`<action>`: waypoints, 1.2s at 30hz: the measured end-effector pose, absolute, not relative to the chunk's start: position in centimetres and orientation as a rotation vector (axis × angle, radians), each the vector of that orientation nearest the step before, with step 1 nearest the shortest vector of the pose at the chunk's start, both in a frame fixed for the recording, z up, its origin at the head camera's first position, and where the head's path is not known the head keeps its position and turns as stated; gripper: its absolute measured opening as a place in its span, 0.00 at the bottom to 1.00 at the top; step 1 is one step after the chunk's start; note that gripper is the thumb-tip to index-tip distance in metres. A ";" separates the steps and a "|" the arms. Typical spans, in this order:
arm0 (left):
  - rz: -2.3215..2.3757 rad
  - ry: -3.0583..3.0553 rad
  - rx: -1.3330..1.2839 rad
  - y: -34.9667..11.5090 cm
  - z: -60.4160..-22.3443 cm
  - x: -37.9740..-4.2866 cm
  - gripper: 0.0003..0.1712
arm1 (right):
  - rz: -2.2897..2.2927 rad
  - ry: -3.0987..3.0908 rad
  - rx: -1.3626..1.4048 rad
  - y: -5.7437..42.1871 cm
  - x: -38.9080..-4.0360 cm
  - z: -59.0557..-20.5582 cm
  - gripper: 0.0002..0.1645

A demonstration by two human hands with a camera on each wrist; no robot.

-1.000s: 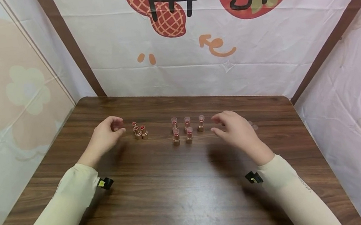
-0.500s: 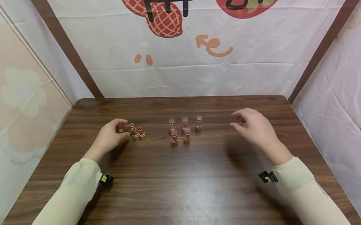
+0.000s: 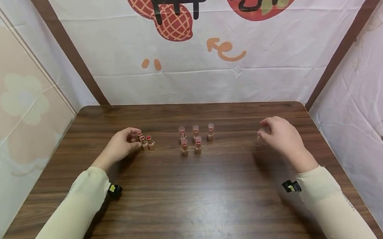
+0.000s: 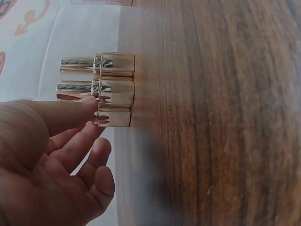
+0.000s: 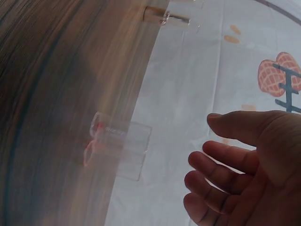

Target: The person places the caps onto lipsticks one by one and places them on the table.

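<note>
My left hand point(image 3: 118, 147) is at a tight cluster of 3 uncapped gold lipsticks point(image 3: 150, 142) standing upright at the table's left. In the left wrist view its thumb and a finger pinch the nearest lipstick point(image 4: 117, 117), whose upper part is hidden by the thumb; the other fingers curl loosely below. My right hand point(image 3: 282, 133) hovers at the table's right with fingers relaxed and apart, holding nothing. Just beyond its fingertips, clear plastic lipstick caps point(image 5: 123, 147) stand on the table in the right wrist view.
Several capped gold lipsticks point(image 3: 198, 146) stand in two short rows at mid-table, between the hands. The brown wooden table point(image 3: 174, 210) reaches a printed white fabric wall point(image 3: 179, 82) at the back. Fabric walls also flank both sides.
My left hand has moved right to the uncapped lipsticks and closed its thumb and finger on one. The right hand has shifted right, away from the capped lipsticks, to the clear caps.
</note>
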State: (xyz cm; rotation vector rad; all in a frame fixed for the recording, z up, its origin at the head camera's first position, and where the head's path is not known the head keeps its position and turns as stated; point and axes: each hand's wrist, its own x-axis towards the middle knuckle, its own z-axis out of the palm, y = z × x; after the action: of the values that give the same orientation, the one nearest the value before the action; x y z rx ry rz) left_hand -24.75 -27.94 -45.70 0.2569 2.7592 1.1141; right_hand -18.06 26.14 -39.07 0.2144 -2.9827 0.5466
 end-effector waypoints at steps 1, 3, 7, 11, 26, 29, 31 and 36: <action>1.119 2.754 0.260 -28.0 -45.8 -24.7 0.27 | 0.543 -2.993 0.208 26.3 -18.1 -39.2 0.24; 1.123 2.748 0.267 -28.1 -45.9 -24.8 0.27 | 0.534 -3.016 0.193 26.5 -18.2 -39.4 0.25; 1.112 2.745 0.258 -28.2 -45.9 -24.6 0.27 | 0.506 -3.058 0.168 27.0 -18.3 -40.0 0.26; 1.067 2.740 0.265 -28.2 -46.0 -24.5 0.26 | 0.485 -3.101 0.153 27.3 -18.4 -40.5 0.25; 0.955 2.812 0.278 -28.6 -46.8 -24.5 0.17 | 0.360 -3.089 0.065 28.3 -19.3 -41.8 0.21; 0.958 2.817 0.240 -28.6 -46.6 -24.2 0.17 | 0.381 -3.100 0.059 28.4 -19.5 -42.1 0.20; 0.966 2.823 0.212 -28.8 -46.5 -23.9 0.17 | 0.394 -3.110 0.058 28.4 -19.6 -42.2 0.19; 1.014 2.858 0.184 -29.3 -46.0 -23.3 0.16 | 0.427 -3.117 0.051 28.2 -19.6 -42.4 0.21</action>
State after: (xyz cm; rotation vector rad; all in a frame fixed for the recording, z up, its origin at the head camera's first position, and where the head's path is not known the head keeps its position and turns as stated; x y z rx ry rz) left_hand -23.29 -29.31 -46.04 0.1837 2.8577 1.0145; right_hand -19.57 28.24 -42.41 0.0512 -3.1175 0.4266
